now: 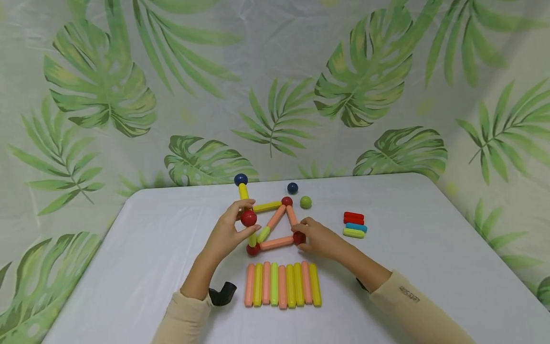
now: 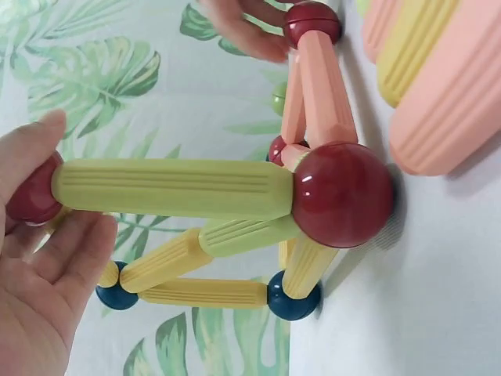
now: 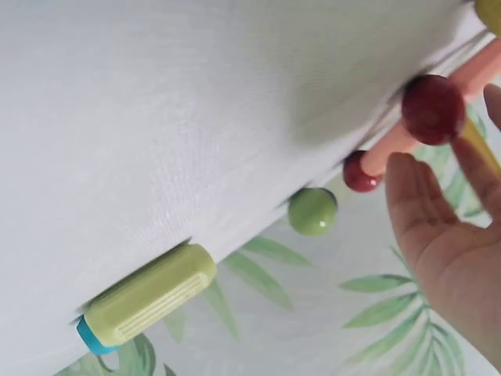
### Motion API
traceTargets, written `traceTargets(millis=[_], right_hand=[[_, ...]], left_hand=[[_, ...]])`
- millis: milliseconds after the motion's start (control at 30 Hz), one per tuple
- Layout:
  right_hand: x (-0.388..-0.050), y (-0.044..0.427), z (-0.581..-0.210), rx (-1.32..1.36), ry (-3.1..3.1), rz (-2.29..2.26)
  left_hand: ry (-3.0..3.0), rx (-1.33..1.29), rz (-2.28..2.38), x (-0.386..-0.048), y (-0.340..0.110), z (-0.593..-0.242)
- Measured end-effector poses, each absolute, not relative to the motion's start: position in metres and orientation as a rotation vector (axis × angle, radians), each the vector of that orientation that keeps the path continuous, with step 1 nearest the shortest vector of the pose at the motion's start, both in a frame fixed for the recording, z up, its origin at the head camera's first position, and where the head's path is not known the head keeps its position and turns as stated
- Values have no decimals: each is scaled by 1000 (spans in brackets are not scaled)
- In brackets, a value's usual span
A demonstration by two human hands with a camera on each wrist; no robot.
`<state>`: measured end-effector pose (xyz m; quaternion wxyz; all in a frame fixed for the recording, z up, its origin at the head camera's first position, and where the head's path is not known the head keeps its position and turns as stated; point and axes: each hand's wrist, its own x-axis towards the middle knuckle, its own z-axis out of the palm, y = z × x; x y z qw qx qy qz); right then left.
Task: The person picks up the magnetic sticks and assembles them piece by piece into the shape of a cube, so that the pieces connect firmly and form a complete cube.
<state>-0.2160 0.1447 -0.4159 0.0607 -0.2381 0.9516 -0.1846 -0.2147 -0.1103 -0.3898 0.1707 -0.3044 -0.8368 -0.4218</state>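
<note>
My left hand (image 1: 229,229) grips a red ball (image 1: 248,218) atop a light green stick (image 2: 172,188) that stands on another red ball (image 2: 343,194). The stick joins a frame of yellow, green and salmon sticks and balls. A yellow stick (image 1: 243,191) with a blue ball (image 1: 241,179) rises behind the left fingers. At the frame's right corner my right hand (image 1: 320,238) has thumb and fingers around a red ball (image 3: 433,110); its fingertips are partly hidden. A salmon stick (image 1: 277,243) links the two lower red balls.
In front lies a row of several loose salmon, yellow and green sticks (image 1: 282,286). Behind the frame are a loose dark blue ball (image 1: 292,188) and a green ball (image 1: 305,202). Short red sticks (image 1: 354,218), a blue one (image 1: 356,227) and a lime one (image 1: 354,233) lie at the right.
</note>
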Motion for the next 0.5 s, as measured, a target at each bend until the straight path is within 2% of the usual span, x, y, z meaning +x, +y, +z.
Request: traceTargets(millis=[233, 500], right_hand=[[-180, 158, -413, -446, 2712, -630], [-154, 153, -418, -434, 2660, -560]], left_hand=[[-2327, -887, -1308, -216, -115, -392], [-2317, -908, -1362, -205, -116, -375]])
